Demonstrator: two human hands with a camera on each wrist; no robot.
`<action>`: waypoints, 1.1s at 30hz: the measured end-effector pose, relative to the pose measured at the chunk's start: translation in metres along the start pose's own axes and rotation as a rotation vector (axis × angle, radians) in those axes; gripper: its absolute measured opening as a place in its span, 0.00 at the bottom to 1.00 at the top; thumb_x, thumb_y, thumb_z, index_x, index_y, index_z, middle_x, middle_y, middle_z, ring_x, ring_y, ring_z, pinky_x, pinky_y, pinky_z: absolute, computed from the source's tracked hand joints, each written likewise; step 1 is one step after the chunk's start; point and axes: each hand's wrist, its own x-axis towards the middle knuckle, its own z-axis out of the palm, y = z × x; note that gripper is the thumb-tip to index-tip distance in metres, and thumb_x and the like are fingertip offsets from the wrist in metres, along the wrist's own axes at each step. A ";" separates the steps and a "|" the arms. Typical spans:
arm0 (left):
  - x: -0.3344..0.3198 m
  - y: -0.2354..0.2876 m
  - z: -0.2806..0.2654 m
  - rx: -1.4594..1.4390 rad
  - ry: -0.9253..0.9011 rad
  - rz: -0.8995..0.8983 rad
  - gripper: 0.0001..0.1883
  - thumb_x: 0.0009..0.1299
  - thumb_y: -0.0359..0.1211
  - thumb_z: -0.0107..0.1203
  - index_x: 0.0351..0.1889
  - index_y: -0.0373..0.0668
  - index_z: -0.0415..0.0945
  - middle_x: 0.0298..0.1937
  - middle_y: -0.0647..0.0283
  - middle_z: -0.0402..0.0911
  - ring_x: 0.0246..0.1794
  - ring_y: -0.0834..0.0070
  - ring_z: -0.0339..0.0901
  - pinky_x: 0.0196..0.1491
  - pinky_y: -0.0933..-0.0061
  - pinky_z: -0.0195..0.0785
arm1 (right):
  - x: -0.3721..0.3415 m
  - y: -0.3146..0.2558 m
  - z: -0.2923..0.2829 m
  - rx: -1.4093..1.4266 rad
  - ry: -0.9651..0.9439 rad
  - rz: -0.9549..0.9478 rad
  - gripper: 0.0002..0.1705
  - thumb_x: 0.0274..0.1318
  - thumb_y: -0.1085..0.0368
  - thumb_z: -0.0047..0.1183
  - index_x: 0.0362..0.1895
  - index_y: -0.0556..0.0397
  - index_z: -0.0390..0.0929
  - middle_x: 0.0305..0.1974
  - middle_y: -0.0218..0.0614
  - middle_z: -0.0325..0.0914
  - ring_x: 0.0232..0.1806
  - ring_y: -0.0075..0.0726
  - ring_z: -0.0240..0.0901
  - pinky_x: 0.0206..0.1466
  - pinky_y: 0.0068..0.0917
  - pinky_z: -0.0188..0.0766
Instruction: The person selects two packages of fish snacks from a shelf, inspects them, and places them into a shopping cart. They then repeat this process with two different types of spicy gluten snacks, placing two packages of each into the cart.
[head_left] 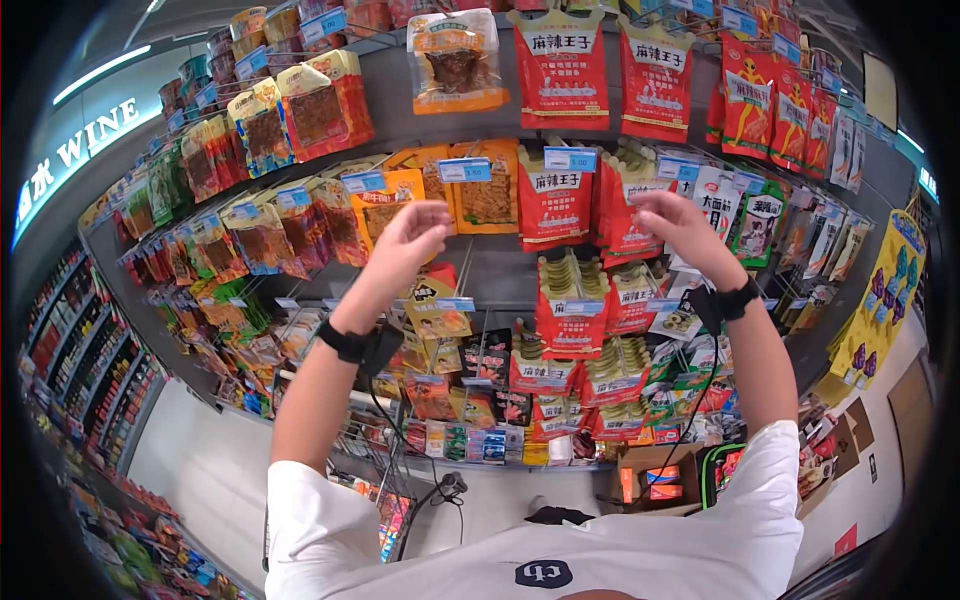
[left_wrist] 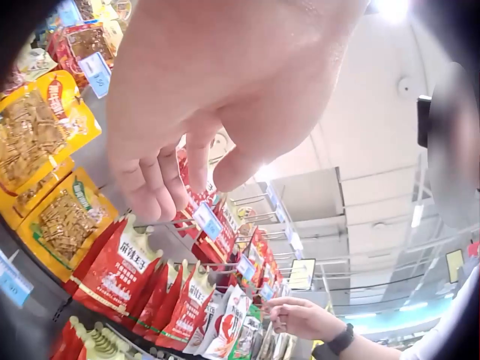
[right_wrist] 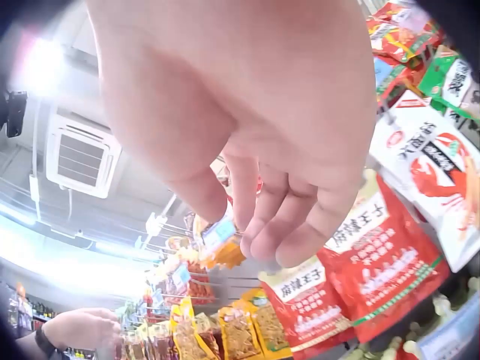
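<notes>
The left hand (head_left: 408, 243) and right hand (head_left: 692, 232) are being held up, fingers loosely bent and empty, an upright red bag (head_left: 623, 233) hanging beyond the right, nearer one.

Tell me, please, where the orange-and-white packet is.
In the head view, the orange-and-white packet hangs top centre, left of a red packet, above the left hand.
</notes>
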 end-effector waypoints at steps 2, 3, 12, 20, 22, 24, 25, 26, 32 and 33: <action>0.032 0.014 -0.019 0.083 0.025 0.070 0.18 0.73 0.33 0.50 0.59 0.38 0.66 0.53 0.61 0.74 0.55 0.75 0.72 0.55 0.74 0.68 | 0.039 -0.016 0.001 0.020 -0.014 -0.003 0.19 0.66 0.65 0.48 0.58 0.57 0.69 0.39 0.28 0.75 0.39 0.20 0.71 0.44 0.22 0.70; 0.048 0.023 -0.028 0.155 0.067 0.115 0.19 0.72 0.33 0.50 0.59 0.37 0.65 0.53 0.60 0.74 0.54 0.75 0.72 0.55 0.73 0.69 | 0.062 -0.019 -0.002 -0.076 -0.036 -0.125 0.20 0.65 0.64 0.49 0.59 0.57 0.68 0.39 0.28 0.75 0.39 0.20 0.71 0.44 0.21 0.70; 0.221 0.031 -0.102 0.536 0.346 0.183 0.36 0.61 0.38 0.58 0.65 0.33 0.57 0.60 0.46 0.69 0.60 0.59 0.69 0.58 0.66 0.65 | 0.250 -0.082 0.025 0.124 0.204 -0.055 0.25 0.58 0.61 0.55 0.55 0.65 0.70 0.45 0.38 0.76 0.44 0.32 0.74 0.50 0.28 0.72; 0.312 -0.017 -0.133 0.616 0.332 -0.045 0.44 0.65 0.42 0.59 0.71 0.32 0.46 0.63 0.46 0.65 0.58 0.62 0.68 0.56 0.68 0.64 | 0.360 -0.076 0.104 -0.161 0.426 0.206 0.45 0.51 0.56 0.62 0.63 0.72 0.54 0.52 0.55 0.71 0.55 0.43 0.70 0.55 0.40 0.70; 0.309 -0.018 -0.126 0.391 0.247 0.052 0.43 0.61 0.42 0.58 0.69 0.28 0.52 0.61 0.42 0.70 0.62 0.60 0.69 0.59 0.68 0.65 | 0.383 -0.055 0.104 -0.015 0.370 0.187 0.44 0.52 0.58 0.61 0.63 0.72 0.53 0.53 0.53 0.71 0.50 0.42 0.74 0.49 0.38 0.74; 0.296 -0.002 -0.111 0.330 0.239 0.012 0.40 0.63 0.42 0.56 0.68 0.29 0.54 0.60 0.44 0.71 0.60 0.61 0.70 0.58 0.68 0.65 | 0.384 -0.051 0.101 0.030 0.378 0.162 0.27 0.54 0.61 0.60 0.53 0.66 0.70 0.43 0.46 0.76 0.41 0.36 0.76 0.39 0.33 0.75; 0.292 -0.001 -0.108 0.261 0.235 -0.019 0.37 0.65 0.41 0.55 0.67 0.30 0.55 0.59 0.45 0.72 0.59 0.63 0.71 0.57 0.68 0.66 | 0.391 -0.041 0.100 0.049 0.378 0.134 0.23 0.54 0.61 0.61 0.48 0.64 0.72 0.39 0.43 0.76 0.38 0.33 0.76 0.36 0.31 0.74; 0.294 -0.002 -0.108 0.265 0.236 -0.029 0.37 0.65 0.41 0.55 0.67 0.30 0.55 0.59 0.45 0.72 0.59 0.63 0.71 0.57 0.68 0.66 | 0.398 -0.034 0.099 0.066 0.376 0.100 0.19 0.55 0.61 0.61 0.44 0.62 0.75 0.35 0.41 0.76 0.34 0.30 0.75 0.32 0.30 0.72; 0.289 0.009 -0.098 0.297 0.382 0.128 0.31 0.68 0.44 0.59 0.59 0.31 0.62 0.36 0.58 0.76 0.27 0.77 0.73 0.30 0.73 0.68 | 0.378 -0.037 0.096 0.273 0.119 -0.018 0.24 0.55 0.54 0.63 0.42 0.62 0.72 0.33 0.38 0.73 0.34 0.25 0.74 0.30 0.24 0.72; 0.284 0.013 -0.096 0.296 0.382 0.128 0.31 0.68 0.44 0.59 0.59 0.31 0.62 0.36 0.58 0.76 0.27 0.77 0.73 0.30 0.73 0.68 | 0.369 -0.042 0.097 0.272 0.119 -0.017 0.24 0.55 0.54 0.63 0.42 0.62 0.72 0.33 0.38 0.73 0.34 0.25 0.74 0.30 0.24 0.72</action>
